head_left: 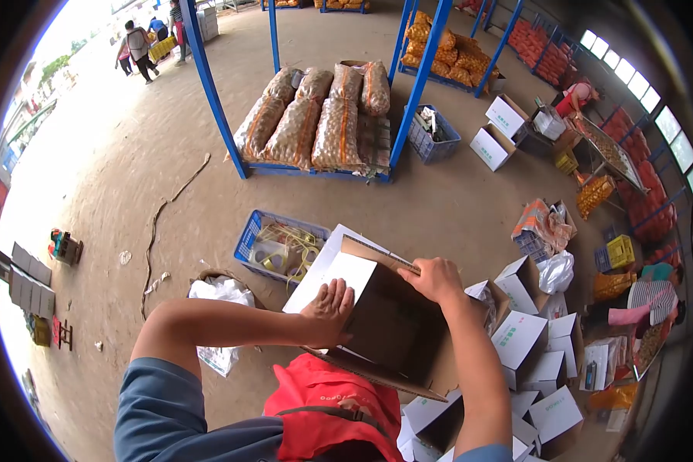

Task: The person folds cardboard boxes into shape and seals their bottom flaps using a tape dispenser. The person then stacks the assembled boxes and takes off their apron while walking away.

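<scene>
An open cardboard box (327, 266), white outside and brown inside, is tilted in front of my body with its dark inside facing me. My left hand (329, 312) lies flat on its white flap, fingers stretched and the thumb at the opening. At the far right edge, my right hand (433, 279) is closed around a brown flap. Just beyond the box stands a blue crate (258, 267) with rolls of tape and yellowish strapping inside. A red apron (327, 393) covers my front below the box.
Several open white boxes (556, 412) are piled at my right. Netted sacks (292, 127) fill a blue-framed rack ahead. A white plastic bag (222, 291) lies at left, near a rope (155, 223). Co-workers (654, 296) bend over trays at right; other people (138, 50) stand far left.
</scene>
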Action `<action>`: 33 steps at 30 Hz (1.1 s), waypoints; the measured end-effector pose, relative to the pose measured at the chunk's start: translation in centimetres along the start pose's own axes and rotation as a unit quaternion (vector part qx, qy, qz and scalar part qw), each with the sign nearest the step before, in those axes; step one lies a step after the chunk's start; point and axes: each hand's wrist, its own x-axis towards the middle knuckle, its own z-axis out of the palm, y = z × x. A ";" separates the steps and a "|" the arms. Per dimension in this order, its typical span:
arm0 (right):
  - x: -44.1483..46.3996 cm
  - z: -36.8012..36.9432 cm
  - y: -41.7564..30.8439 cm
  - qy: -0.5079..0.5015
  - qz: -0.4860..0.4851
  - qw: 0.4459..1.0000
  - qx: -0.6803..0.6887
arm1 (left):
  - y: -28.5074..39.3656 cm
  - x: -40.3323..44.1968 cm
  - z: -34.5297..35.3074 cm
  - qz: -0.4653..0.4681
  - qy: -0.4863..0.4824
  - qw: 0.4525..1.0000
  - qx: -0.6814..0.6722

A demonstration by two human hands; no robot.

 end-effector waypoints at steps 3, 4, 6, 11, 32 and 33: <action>-0.1 0.0 -0.2 0.017 0.021 1.000 -0.010 | 0.0 2.1 1.0 0.069 -0.057 0.996 0.024; -0.2 -0.3 -0.4 0.006 0.026 1.000 -0.006 | -0.6 2.7 1.5 0.071 -0.057 0.996 0.024; -0.8 -0.5 -0.4 -0.006 0.031 0.999 -0.004 | -1.8 4.0 2.4 0.181 -0.069 0.977 0.090; -8.2 -2.8 -0.6 0.268 0.031 0.957 0.102 | -7.2 6.4 6.8 0.327 0.134 0.931 -0.089; -22.5 2.9 0.6 -0.214 0.030 0.975 -0.049 | -1.7 9.9 6.4 0.367 0.096 0.922 -0.073; -22.1 2.8 0.7 -0.222 0.016 0.973 -0.060 | -0.5 10.5 6.3 0.366 0.098 0.923 -0.071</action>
